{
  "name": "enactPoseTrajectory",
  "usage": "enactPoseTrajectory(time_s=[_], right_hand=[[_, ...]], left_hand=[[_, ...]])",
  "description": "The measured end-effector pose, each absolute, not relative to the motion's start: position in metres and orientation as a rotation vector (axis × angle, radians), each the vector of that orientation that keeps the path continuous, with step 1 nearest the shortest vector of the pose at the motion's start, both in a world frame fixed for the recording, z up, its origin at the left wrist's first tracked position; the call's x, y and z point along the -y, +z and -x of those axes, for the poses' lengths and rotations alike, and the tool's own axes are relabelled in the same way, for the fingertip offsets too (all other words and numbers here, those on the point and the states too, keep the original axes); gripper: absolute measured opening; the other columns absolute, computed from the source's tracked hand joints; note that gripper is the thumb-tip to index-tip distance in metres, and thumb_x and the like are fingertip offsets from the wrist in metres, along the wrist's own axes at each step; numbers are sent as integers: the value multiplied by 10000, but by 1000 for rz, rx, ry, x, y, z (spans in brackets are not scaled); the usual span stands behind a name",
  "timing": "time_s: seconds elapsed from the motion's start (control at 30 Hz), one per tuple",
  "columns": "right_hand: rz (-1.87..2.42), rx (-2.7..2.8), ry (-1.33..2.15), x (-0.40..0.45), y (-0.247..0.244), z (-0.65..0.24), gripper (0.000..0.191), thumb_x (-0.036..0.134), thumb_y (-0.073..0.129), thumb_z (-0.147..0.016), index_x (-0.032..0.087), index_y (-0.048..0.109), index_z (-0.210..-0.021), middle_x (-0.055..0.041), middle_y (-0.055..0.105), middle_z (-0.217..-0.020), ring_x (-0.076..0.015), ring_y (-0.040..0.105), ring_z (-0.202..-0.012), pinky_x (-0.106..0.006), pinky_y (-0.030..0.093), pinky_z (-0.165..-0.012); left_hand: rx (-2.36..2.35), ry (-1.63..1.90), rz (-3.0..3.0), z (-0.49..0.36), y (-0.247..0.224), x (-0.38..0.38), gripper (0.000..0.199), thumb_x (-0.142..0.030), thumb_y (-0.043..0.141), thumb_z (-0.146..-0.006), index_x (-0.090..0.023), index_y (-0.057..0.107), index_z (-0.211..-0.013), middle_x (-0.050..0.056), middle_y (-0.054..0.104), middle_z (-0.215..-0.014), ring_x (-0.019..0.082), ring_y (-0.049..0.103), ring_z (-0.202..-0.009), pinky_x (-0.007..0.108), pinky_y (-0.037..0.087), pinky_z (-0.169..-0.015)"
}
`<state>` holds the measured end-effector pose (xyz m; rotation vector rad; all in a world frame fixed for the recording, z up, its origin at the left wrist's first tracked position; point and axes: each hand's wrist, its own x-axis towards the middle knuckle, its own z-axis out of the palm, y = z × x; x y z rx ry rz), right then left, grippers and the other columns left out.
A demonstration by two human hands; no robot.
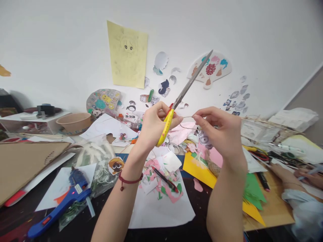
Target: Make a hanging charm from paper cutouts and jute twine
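Note:
Raised over the table, my left hand (150, 125) is closed around the handle of yellow-handled scissors (167, 128). The long metal blades point up and to the right, away from me, and look closed. A thin brown twine (187, 117) runs in a small loop between my two hands. My right hand (220, 129) pinches one part of it between thumb and forefinger. At the left hand's fingertips the twine's other side is partly hidden. Below lies a white paper sheet (161, 215) with pink and green paper scraps and a red-and-black pen (165, 179).
A blue hot glue gun (59, 211) lies at left, near a plastic bag (101, 161) and cardboard (27, 164). Yellow paper (199, 171) and a ball of twine (213, 164) are at right. Another person's hand (309, 176) works at far right. Cut-outs hang on the wall behind.

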<state>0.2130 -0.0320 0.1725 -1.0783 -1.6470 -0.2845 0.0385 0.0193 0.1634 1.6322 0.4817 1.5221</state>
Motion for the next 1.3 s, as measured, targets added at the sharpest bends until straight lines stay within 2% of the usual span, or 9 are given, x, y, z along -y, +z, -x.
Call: enactPoseTrajectory(time_s=[0.1, 0.2, 0.3, 0.4, 0.47, 0.63, 0.8, 1.1, 1.3], right_hand=[[1045, 1615, -280, 30, 172, -212, 70, 296, 692, -867, 233, 705, -839, 28, 645, -643, -102, 509, -531, -274, 369, -532], [1018, 1535, -345, 28, 172, -213, 90, 314, 704, -859, 228, 707, -836, 23, 641, -648, -94, 464, -505, -281, 352, -519], [987, 1468, -394, 27, 172, -218, 104, 327, 705, -860, 226, 698, -833, 15, 643, -692, -86, 427, -491, -286, 335, -507], [947, 1439, -397, 27, 173, -225, 104, 328, 703, -861, 229, 688, -832, 2, 667, -791, -80, 422, -490, -290, 341, -501], [924, 1429, -407, 27, 173, -229, 93, 320, 707, -858, 235, 685, -827, 6, 661, -800, -79, 421, -485, -293, 341, -496], [885, 1426, -441, 28, 175, -232, 61, 274, 702, -861, 249, 682, -809, 13, 649, -822, -90, 414, -498, -304, 339, -514], [852, 1433, -486, 31, 176, -230, 56, 245, 705, -856, 253, 688, -804, 2, 661, -824, -112, 446, -520, -318, 347, -521], [841, 1438, -579, 34, 177, -228, 71, 264, 702, -866, 266, 688, -796, 3, 669, -828, -120, 446, -533, -338, 356, -534], [857, 1471, -562, 37, 177, -223, 83, 282, 682, -880, 300, 683, -799, -17, 675, -839, -154, 454, -544, -358, 350, -535]], left_hand=[[-561, 1641, -1679, -36, 163, -23, 379, -348, 799, -732, -193, 454, -711, -57, 538, -621, 57, 460, -537, 203, 345, -484], [-644, 1724, -1837, -26, 163, -28, 370, -388, 767, -750, -202, 447, -731, -50, 512, -648, 81, 461, -597, 222, 352, -528], [-700, 1634, -2062, -9, 164, -30, 321, -370, 741, -761, -211, 473, -840, -8, 571, -812, 118, 518, -735, 246, 414, -624], [-774, 1588, -2325, 10, 167, -29, 475, -416, 778, -721, -214, 452, -1001, 48, 571, -1048, 150, 536, -862, 275, 443, -720], [-846, 1514, -2453, 19, 171, -25, 495, -469, 769, -724, -209, 462, -1012, 38, 580, -1007, 146, 526, -821, 276, 424, -703], [-968, 1132, -2730, 30, 178, -15, 442, -540, 779, -693, -208, 588, -916, -40, 559, -721, 114, 484, -656, 256, 361, -607], [-1090, 1126, -2740, 26, 178, -13, 435, -556, 773, -691, -213, 598, -894, -47, 567, -694, 110, 503, -637, 246, 346, -584], [-1247, 1119, -2763, 25, 178, -10, 296, -428, 734, -736, -221, 587, -887, -38, 594, -714, 112, 511, -630, 246, 346, -584], [-1207, 1063, -2777, 22, 177, -12, 388, -540, 743, -722, -221, 600, -889, -31, 610, -720, 123, 518, -647, 247, 339, -573]])
